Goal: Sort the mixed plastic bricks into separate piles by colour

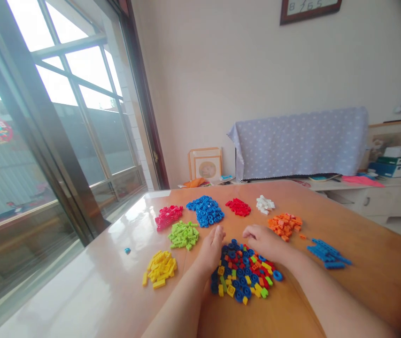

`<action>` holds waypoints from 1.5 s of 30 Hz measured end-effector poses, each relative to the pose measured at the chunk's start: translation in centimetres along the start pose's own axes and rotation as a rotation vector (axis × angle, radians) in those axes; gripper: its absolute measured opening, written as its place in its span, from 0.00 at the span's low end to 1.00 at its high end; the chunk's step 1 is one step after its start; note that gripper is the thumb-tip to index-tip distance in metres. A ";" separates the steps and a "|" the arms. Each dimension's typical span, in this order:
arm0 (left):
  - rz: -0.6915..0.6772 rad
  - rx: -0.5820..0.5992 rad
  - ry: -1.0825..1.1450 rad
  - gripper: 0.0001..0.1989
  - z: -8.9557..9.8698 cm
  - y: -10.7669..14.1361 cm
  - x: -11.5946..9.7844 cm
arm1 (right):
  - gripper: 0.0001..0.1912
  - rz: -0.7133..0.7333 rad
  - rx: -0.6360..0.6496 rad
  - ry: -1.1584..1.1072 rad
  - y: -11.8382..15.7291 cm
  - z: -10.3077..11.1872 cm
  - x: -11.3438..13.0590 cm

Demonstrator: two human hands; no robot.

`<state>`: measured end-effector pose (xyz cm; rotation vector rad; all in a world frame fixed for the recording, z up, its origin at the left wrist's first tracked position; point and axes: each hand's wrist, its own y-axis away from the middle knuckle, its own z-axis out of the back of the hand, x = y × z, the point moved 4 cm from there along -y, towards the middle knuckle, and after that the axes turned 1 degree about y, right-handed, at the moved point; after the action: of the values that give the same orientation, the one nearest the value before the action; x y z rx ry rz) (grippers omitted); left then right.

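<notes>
The table (95,291) carries mixed bricks (247,272) centrally; beyond, pink bricks (168,217), blue rings (207,212), red bricks (238,207), white bricks (265,204); left, green bricks (183,235), yellow bricks (161,268); right, orange bricks (285,226), blue bars (327,252).

Bright daylight through windowpanes (88,65) at upper left, overexposed to white. Pale glare washes the tabletop (95,286) at lower left; frame's right side warmer, dimmer. Slight haze, soft contrast. Wide-angle stretch slants the window frame (45,117). Upper right corner falls to black; far right edge soft.
</notes>
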<state>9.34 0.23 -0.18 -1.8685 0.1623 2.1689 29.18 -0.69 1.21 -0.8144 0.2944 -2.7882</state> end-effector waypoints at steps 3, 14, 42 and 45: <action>0.014 -0.022 0.050 0.34 0.3 -0.3 0.1 | 0.09 -0.015 0.038 0.005 0.2 0.3 -0.2; -0.144 0.036 -0.405 0.12 -0.2 0.1 0.3 | 0.12 -0.112 0.094 0.114 0.4 -0.6 1.5; -0.066 -0.005 0.125 0.07 0.3 -0.5 0.4 | 0.10 -0.017 -0.028 -0.333 -0.2 -2.8 4.8; -0.085 -0.088 -0.090 0.06 1.2 -0.9 1.0 | 0.11 -0.044 -0.029 -0.284 -0.6 -2.8 4.1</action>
<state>8.31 1.53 -0.93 -1.7838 -0.0298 2.2303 24.16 -0.83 1.14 -1.2201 0.2701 -2.6653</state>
